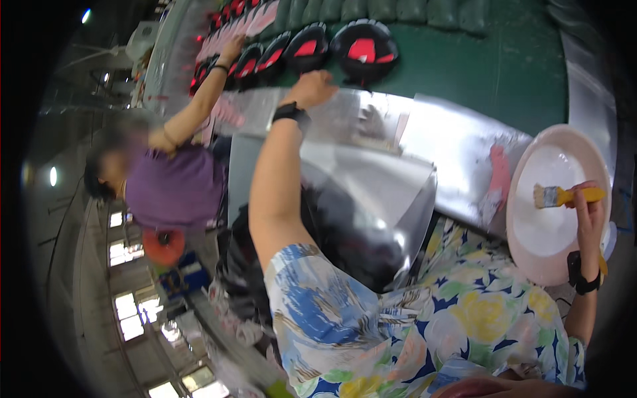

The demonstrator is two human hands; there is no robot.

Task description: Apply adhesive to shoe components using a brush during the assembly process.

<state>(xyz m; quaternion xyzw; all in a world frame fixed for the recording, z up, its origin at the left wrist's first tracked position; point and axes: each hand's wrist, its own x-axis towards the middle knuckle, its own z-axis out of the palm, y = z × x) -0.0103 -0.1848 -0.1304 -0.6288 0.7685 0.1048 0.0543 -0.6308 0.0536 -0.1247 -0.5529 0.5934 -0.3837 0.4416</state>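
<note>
My right hand (588,215) grips the yellow handle of a paintbrush (564,196). Its pale bristles are over the white contents of a pale pink basin (516,219). My left arm reaches across to the far side, where my left hand (315,89) has its fingers curled by the near edge of a black, rounded piece with a red inside (307,50). Whether something is between those fingers is hidden. To its right lies a similar black-and-red piece (364,52), and several more run off to the left in a row.
A green work surface (524,73) carries dark green pads (385,9) along its far side. Shiny metal sheeting (451,136) covers the near edge, with a pink glove-like item (499,169) beside the basin. At left, a co-worker in a purple top (176,182) reaches toward the row.
</note>
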